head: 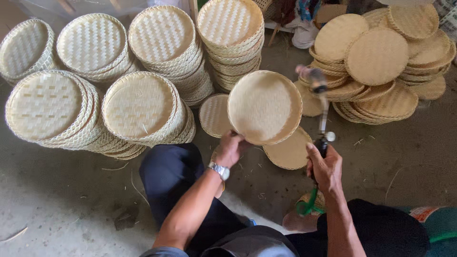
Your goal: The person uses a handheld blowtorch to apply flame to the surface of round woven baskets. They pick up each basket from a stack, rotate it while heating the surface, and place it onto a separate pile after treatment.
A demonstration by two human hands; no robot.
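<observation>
1. The left hand (231,148) grips the near rim of a round woven tray (264,106), its fingers curled shut over the edge; a metal wristwatch (219,170) sits on that wrist.
2. The tray is held up, tilted, above the floor (62,200), its hollow side facing the camera.
3. The right hand (325,167) is closed around the dark handle of a slim tool (320,107) that points up just beside the tray's right edge; its blurred tip is too unclear to name.
4. Two more trays lie flat on the floor under and behind the held one.
5. The floor is bare grey concrete, dusty, scattered with thin straw-like strips.
6. Tall stacks of pale woven trays (143,107) stand to the left and behind; a looser heap of browner trays (381,62) spreads at the right.
7. The person's dark-trousered knees (166,171) frame the bottom of the view.
</observation>
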